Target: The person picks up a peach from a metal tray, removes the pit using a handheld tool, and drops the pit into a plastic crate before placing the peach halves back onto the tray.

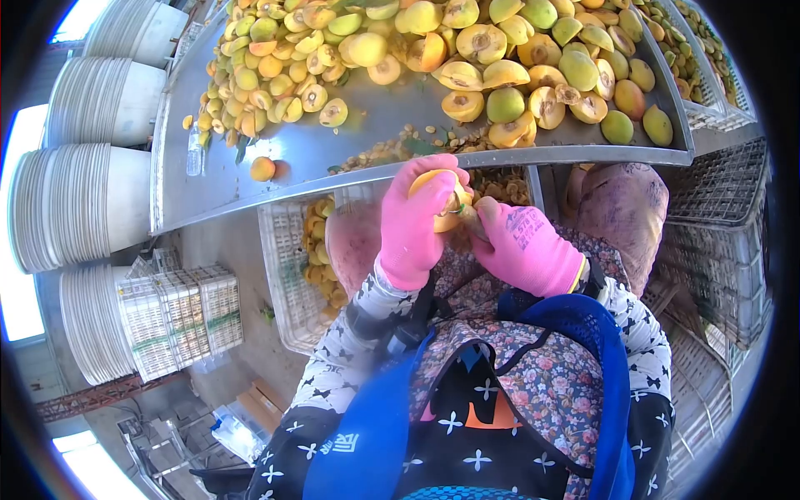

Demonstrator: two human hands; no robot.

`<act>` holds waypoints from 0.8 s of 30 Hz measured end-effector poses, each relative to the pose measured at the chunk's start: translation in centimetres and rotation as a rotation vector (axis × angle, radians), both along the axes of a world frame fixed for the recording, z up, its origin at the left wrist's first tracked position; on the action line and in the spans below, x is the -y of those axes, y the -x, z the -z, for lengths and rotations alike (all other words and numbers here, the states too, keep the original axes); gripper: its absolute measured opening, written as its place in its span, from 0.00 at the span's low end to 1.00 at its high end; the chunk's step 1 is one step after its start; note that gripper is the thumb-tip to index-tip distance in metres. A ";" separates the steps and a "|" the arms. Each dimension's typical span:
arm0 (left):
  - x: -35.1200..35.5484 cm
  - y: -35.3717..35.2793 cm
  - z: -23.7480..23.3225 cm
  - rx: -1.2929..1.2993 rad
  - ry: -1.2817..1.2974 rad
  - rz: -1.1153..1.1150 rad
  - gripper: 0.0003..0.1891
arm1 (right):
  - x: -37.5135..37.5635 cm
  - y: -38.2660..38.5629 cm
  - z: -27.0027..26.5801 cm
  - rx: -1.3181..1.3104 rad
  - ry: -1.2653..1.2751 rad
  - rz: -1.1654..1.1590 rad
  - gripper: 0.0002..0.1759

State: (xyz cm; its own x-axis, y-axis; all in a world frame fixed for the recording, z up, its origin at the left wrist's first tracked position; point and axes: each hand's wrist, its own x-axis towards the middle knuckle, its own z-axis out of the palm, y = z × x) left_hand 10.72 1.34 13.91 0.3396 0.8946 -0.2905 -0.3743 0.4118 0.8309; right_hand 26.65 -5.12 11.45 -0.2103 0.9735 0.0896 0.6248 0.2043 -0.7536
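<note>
My left hand [417, 221], in a pink glove, is closed around a yellow peach [447, 218], which looks cut open, just in front of the metal table's near edge. My right hand [527, 242], also gloved in pink, is closed beside the fruit, pinching a small tool whose tip meets the cut; its shape is mostly hidden by the fingers. On the metal table [350, 158] beyond lie many whole and halved peaches [483, 43], with loose pits [392, 152] near the front edge.
A crate [283, 283] with fruit pieces stands below the table, left of my knees. Stacked white tubs [79, 200] and crates [179, 321] are at the left. Dark crates [708, 242] stand at the right. A clear bottle [195, 150] and one peach [262, 169] are on the table's left.
</note>
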 end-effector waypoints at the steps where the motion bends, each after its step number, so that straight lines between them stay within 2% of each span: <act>1: 0.0 -0.1 -0.1 -0.016 -0.030 -0.001 0.14 | 0.0 -0.1 0.0 -0.036 0.034 -0.021 0.15; 4: 0.3 -0.9 -0.4 -0.054 -0.102 -0.045 0.15 | 0.6 0.6 -0.1 -0.308 0.016 0.035 0.14; 7: 0.2 -2.1 -0.8 -0.102 -0.174 -0.138 0.20 | 0.8 1.5 0.0 -0.395 0.113 0.074 0.13; 9: 0.3 -2.5 -0.8 -0.170 -0.243 -0.156 0.24 | 0.4 0.9 -1.9 -0.620 0.499 0.022 0.13; 10: -0.4 -2.4 -1.1 -0.211 -0.174 -0.012 0.25 | 0.2 0.4 -2.8 -0.726 0.695 -0.004 0.12; 12: -2.1 -1.4 -2.2 -0.297 -0.032 0.258 0.26 | 0.4 -0.4 -2.8 -0.931 0.844 -0.088 0.12; 13: -1.9 -1.8 -2.7 -0.270 -0.011 0.222 0.24 | 0.4 -0.7 -2.9 -1.036 0.916 -0.135 0.12; 17: -2.1 -2.0 -2.7 -0.190 -0.300 0.357 0.34 | 0.3 -2.1 -3.4 -1.205 1.059 -0.337 0.10; 19: -2.5 -1.1 -2.4 -0.142 -0.073 0.395 0.32 | 0.4 -2.7 -3.6 -1.224 1.129 -0.455 0.11; 20: -2.9 -0.1 -2.3 -0.121 0.037 0.401 0.31 | 0.2 -2.7 -3.6 -1.094 1.092 -0.420 0.12; 21: -2.9 1.4 -2.2 -0.066 -0.157 0.344 0.26 | 0.2 -2.5 -3.5 -0.972 1.054 -0.385 0.14; 23: -3.9 8.3 -5.1 -0.688 -0.602 0.524 0.15 | 0.3 -2.5 -2.8 -0.649 0.885 -0.356 0.16; 24: -4.7 12.7 -6.5 -0.999 -0.800 0.618 0.13 | 0.5 -2.7 -1.9 -0.445 0.764 -0.356 0.17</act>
State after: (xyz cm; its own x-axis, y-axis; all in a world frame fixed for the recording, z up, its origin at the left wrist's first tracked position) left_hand -1.93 6.01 20.40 0.6865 0.7150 -0.1321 0.5640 -0.4090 0.7174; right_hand 29.33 -5.67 13.40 -0.6056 0.6874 -0.4009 0.2447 -0.3185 -0.9158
